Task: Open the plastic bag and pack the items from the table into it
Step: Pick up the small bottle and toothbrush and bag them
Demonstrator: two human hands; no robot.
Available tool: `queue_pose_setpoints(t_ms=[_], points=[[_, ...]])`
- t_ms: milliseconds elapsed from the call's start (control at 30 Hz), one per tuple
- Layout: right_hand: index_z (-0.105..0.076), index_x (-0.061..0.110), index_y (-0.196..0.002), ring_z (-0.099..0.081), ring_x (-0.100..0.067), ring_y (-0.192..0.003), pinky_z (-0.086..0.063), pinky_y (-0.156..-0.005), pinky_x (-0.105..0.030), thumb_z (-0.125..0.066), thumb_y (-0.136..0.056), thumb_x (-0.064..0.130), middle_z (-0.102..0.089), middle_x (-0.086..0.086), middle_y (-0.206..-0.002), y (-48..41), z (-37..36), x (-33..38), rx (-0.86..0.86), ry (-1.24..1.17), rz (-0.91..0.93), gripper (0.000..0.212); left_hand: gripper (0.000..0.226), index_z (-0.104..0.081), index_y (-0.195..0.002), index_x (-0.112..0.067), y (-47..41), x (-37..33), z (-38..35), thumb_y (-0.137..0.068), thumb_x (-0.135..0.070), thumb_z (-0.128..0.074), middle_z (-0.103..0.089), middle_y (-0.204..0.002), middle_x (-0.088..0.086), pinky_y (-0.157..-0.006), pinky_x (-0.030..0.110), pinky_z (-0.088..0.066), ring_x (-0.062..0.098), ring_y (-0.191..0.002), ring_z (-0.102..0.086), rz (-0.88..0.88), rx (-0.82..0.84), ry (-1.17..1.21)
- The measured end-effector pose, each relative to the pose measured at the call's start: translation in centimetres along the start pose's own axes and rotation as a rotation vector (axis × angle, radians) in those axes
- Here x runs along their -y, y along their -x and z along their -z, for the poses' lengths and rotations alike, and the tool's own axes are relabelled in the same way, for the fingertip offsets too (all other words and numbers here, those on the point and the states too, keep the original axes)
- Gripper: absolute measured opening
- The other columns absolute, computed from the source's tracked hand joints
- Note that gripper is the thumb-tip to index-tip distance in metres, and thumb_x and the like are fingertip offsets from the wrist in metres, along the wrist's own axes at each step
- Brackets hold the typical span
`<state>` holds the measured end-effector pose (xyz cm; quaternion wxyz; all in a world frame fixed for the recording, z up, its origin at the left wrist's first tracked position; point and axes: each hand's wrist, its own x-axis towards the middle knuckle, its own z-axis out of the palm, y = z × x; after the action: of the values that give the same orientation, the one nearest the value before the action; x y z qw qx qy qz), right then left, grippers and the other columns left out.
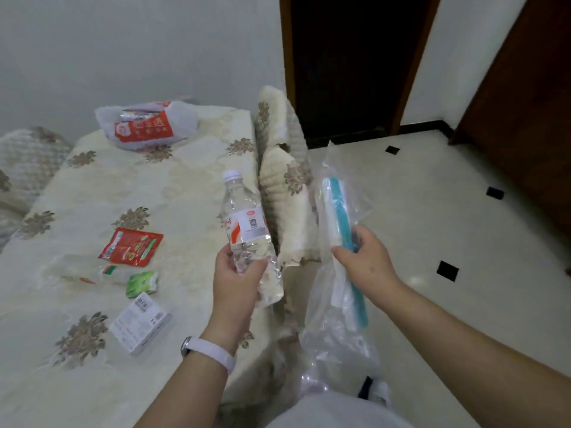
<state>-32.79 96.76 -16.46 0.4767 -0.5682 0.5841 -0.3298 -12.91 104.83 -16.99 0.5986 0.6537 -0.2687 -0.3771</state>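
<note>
One bottle [244,217], one bag [340,335], one box [140,324]

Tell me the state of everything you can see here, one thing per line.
bottle: capped, lifted off the table.
left hand: grips the bottle's lower end.
zip bag: hanging beside the table, mouth unclear.
right hand: grips the zip bag at its teal strip.
red sachet: flat on the table.
green packet: on the table.
white box: closed, on the table.
printed bag: lying at the table's far end.
</note>
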Motion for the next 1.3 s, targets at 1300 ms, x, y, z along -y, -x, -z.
queue_pose_setpoints(t_ms=[1300], points=[[-0.041,0.037,-0.106,-0.057,-0.008,-0.073,-0.045,-0.058,-0.016,-0.064,-0.092,0.029,-0.048,0.019,-0.087,-40.6,26.5,0.2,-0.332,0.190,-0.148,0.028,0.051,-0.054,-0.121,-0.028,-31.7,-5.4,-46.4,-0.078,-0.017,-0.081,-0.069,-0.108,-0.009,-0.073,0.024,-0.056,0.003,-0.089,-0.069,-0.097,0.487,-0.087]])
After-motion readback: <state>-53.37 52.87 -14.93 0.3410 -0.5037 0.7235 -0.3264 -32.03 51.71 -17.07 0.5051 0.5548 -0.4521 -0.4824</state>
